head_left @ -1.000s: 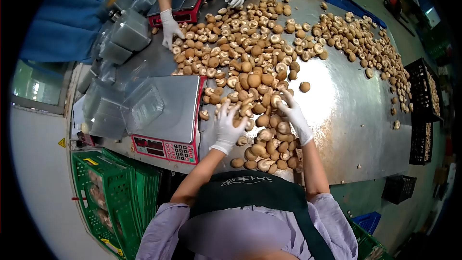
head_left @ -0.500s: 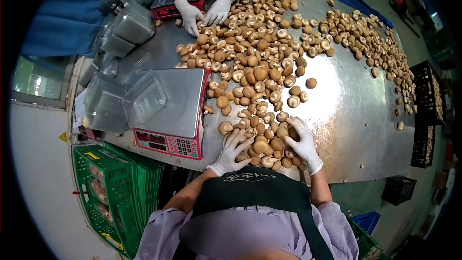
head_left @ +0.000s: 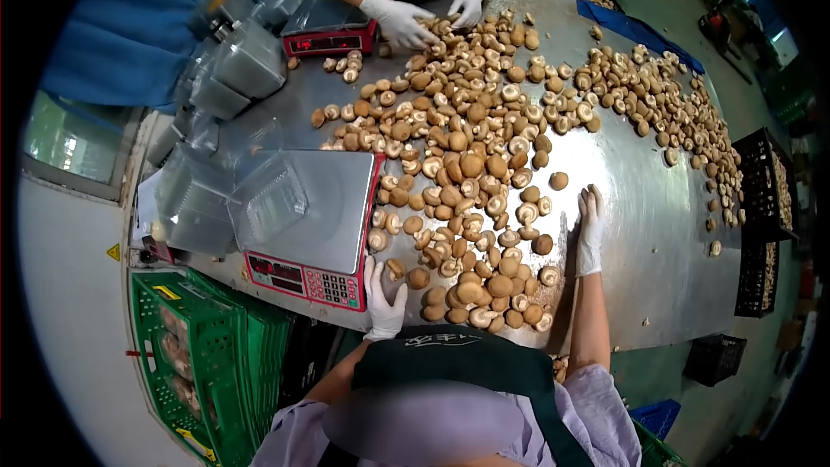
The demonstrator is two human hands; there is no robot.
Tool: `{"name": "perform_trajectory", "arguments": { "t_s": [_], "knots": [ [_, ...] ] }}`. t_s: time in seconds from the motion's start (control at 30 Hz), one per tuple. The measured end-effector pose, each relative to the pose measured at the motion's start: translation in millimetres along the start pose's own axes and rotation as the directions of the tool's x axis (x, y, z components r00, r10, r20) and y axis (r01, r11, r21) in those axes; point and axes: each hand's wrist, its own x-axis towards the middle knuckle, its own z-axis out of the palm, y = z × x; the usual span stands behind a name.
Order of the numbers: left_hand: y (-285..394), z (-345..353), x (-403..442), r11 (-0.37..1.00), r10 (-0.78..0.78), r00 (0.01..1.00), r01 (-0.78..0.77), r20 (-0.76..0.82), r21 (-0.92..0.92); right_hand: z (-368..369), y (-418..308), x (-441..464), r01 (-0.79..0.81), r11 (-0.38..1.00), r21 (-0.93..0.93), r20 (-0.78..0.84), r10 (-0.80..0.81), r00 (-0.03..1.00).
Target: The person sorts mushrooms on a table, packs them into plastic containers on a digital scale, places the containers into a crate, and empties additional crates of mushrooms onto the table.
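A big heap of brown-capped mushrooms [head_left: 471,164] with pale stems spreads over the metal table, its near end close to my apron. My gloved left hand [head_left: 385,303] is open between the scale and the mushrooms, thumb apart from the fingers, beside a few loose caps. To the right of the heap, my gloved right hand [head_left: 591,229] is over bare metal with its fingers stretched forward and holds nothing. A red-rimmed digital scale [head_left: 316,199] stands left of the heap. On its plate lies an open clear plastic container [head_left: 275,203].
Across the table [head_left: 657,268], another person's gloved hands [head_left: 402,22] handle mushrooms near a second scale [head_left: 328,39]. Stacked clear containers [head_left: 242,69] stand at the left. Green crates [head_left: 186,363] are below left; black crates [head_left: 765,182] line the right. More mushrooms [head_left: 648,95] lie far right.
My hands have moved apart from the near mushrooms, left hand toward the scale, right hand outward and forward. Mushrooms near me lie more spread out. The other person's hands moved right.
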Motion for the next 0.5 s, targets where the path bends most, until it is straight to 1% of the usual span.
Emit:
{"name": "perform_trajectory", "arguments": {
  "t_s": [0.03, 0.1, 0.13, 0.17, 0.23, 0.27, 0.3, 0.37, 0.4, 0.43, 0.47, 0.5],
  "knots": [
    [-8.2, 7.5, 1.0, 0.992, -0.093, 0.996, 0.094, 0.008, -0.081, 14.7, -1.5, 8.8, -0.034, 0.997, 0.068, 0.025, 0.033, 0.999],
    [-18.7, 24.4, 3.5, 0.97, -0.141, 0.989, 0.145, 0.035, -0.197, 48.4, -1.3, 24.5, -0.05, 0.998, 0.047, 0.085, 0.046, 0.995],
    [-10.0, 31.9, 14.3, 0.949, -0.123, 0.991, 0.132, 0.049, -0.285, 63.9, 0.7, 34.7, -0.095, 0.992, 0.079, 0.121, 0.085, 0.989],
    [-0.1, 37.9, 21.6, 0.915, -0.171, 0.981, 0.192, 0.088, -0.355, 76.3, 4.7, 44.5, -0.134, 0.984, 0.119, 0.192, 0.11, 0.975],
    [2.2, 50.7, 47.1, 0.908, -0.118, 0.986, 0.154, 0.117, -0.39, 98.2, 15.9, 61.8, -0.215, 0.957, 0.195, 0.361, 0.134, 0.923],
    [3.4, 62.0, 61.1, 0.844, -0.099, 0.99, 0.136, 0.098, -0.519, 125.1, -38.2, 36.3, -0.436, 0.88, 0.188, 0.386, 0.342, 0.857],
    [10.4, 67.6, 72.0, 0.819, -0.106, 0.986, 0.16, 0.13, -0.551, 143.2, -65.1, 21.5, -0.526, 0.833, 0.17, 0.404, 0.428, 0.809],
    [7.5, 84.1, 86.4, 0.811, -0.058, 0.99, 0.122, 0.13, -0.572, 135.3, -26.5, 46.0, -0.378, 0.925, -0.038, 0.484, 0.348, 0.803],
    [10.8, 86.6, 92.9, 0.808, -0.048, 0.989, 0.12, 0.138, -0.577, 132.5, -6.2, 54.4, -0.467, 0.884, -0.004, 0.521, 0.4, 0.754],
    [15.8, 86.3, 99.8, 0.831, 0.002, 0.984, 0.098, 0.179, -0.548, 141.4, -15.6, 52.1, -0.551, 0.834, 0.027, 0.56, 0.444, 0.699],
    [18.6, 87.3, 105.2, 0.851, 0.051, 0.974, 0.074, 0.222, -0.52, 144.5, -26.5, 45.6, -0.58, 0.814, 0.034, 0.475, 0.498, 0.726],
    [18.6, 89.6, 108.3, 0.847, 0.061, 0.97, 0.074, 0.234, -0.527, 137.8, -9.1, 55.9, -0.663, 0.747, 0.052, 0.479, 0.564, 0.673]
  ]
}}
